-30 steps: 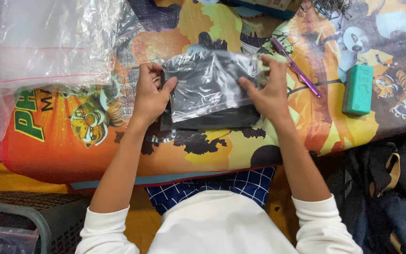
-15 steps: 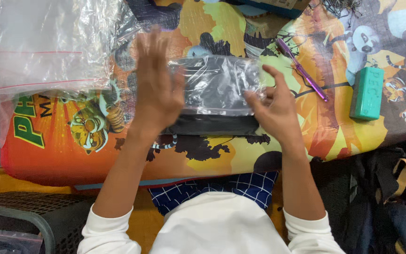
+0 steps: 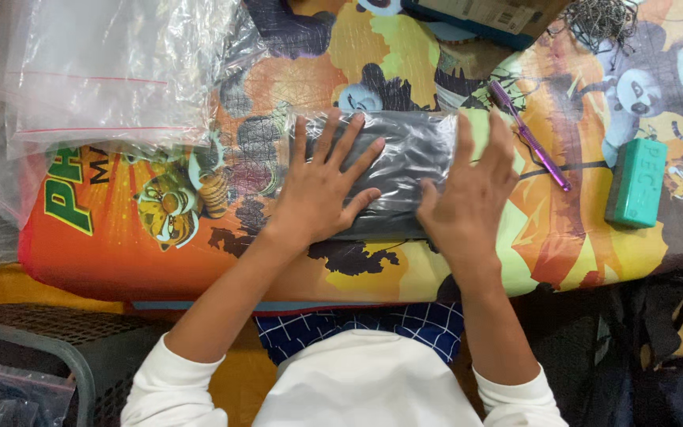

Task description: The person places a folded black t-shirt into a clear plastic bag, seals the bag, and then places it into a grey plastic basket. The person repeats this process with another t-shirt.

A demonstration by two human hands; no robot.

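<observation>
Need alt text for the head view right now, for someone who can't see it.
Both hands press flat on a dark folded item in a clear plastic bag: left hand, right hand. It lies on a colourful cartoon-print cushion, with clear zip bags at left, a purple pen and green block at right.

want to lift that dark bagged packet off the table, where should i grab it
Take the packet by its far long edge, coming in from above and behind. It lies flat on the cartoon-print table, and both the left hand and right hand press down on it with fingers spread. The far edge is bare. The plastic looks slick, so pinch rather than slide.
</observation>
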